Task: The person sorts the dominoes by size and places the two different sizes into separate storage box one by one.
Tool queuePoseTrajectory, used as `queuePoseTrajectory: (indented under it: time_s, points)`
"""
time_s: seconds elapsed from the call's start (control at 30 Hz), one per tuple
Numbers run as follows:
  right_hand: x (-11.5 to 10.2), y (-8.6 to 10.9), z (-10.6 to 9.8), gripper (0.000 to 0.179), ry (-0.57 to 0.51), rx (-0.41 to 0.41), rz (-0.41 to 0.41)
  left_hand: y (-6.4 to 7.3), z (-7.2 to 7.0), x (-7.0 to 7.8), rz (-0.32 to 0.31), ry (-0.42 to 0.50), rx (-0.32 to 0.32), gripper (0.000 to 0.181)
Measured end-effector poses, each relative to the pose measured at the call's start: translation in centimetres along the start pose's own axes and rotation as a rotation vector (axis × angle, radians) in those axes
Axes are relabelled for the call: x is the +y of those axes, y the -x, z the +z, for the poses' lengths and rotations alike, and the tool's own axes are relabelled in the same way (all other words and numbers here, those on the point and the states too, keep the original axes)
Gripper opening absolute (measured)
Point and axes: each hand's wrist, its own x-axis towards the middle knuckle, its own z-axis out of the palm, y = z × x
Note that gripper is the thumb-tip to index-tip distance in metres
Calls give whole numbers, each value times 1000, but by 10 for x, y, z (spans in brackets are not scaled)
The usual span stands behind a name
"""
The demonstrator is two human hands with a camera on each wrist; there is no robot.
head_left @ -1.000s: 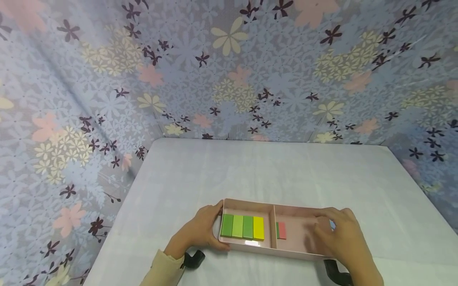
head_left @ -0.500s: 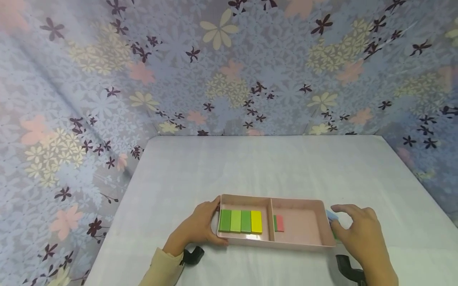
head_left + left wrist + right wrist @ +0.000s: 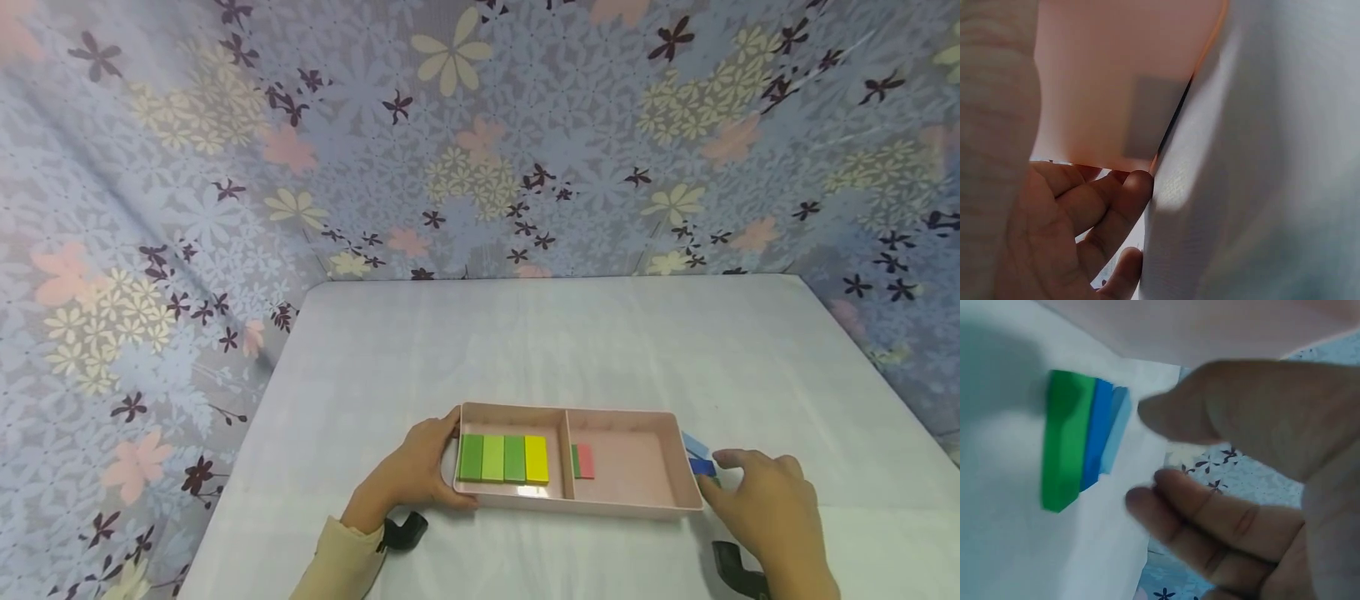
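Observation:
A long pink two-compartment box stands on the table. My left hand grips its left end, thumb along the near side; in the left wrist view fingertips touch the box's edge. Green and yellow blocks lie in a row in the left compartment. In the right one, a thin green and pink piece sits against the divider. Just beyond the box's right end is my right hand, thumb and fingers apart, holding nothing. Near it lie a green block, a dark blue block and a light blue block.
A white cloth covers the table, which stretches behind the box. Flowered fabric hangs at the back and sides. Black curved wrist mounts show below both hands.
My right hand has moved from over the box's right compartment to the right, past the end wall, baring the blocks there. My left hand keeps its grip on the box. The head view has shifted slightly.

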Motion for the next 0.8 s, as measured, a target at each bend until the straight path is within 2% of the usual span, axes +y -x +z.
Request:
queuePoseTrajectory:
  time_s: [0.13, 0.37, 0.8]
  points:
    - [3, 2, 0, 58, 45, -69, 59, 0, 0, 0, -9, 3, -9, 134]
    - [2, 0, 7, 63, 71, -173, 155, 1, 0, -1, -35, -2, -16, 137]
    - [0, -6, 10, 67, 83, -306, 223, 1, -1, 2, -43, 0, -18, 137]
